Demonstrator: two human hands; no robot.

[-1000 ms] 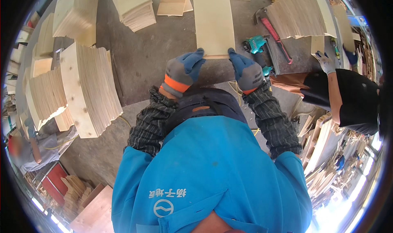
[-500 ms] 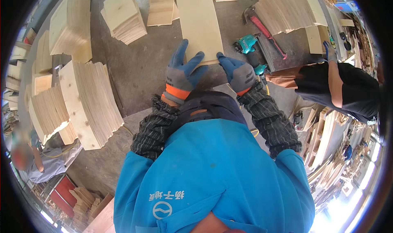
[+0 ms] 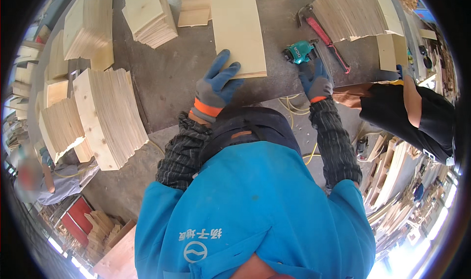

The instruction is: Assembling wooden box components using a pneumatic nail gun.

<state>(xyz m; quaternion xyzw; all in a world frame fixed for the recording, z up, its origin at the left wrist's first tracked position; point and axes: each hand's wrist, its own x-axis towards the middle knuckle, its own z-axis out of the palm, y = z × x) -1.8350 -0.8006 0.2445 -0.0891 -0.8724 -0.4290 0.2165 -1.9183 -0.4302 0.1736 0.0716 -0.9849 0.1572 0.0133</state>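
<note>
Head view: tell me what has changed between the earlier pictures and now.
The right hand let go of the pale board and moved right to the teal tool; its grip is unclear. The left hand stays at the board's near left corner; the red-handled hammer stays put.

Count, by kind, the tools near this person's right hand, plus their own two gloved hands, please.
Gloved hands, namely left hand and right hand: 2
Teal nail gun: 1
Red-handled hammer: 1
Total: 4
</note>
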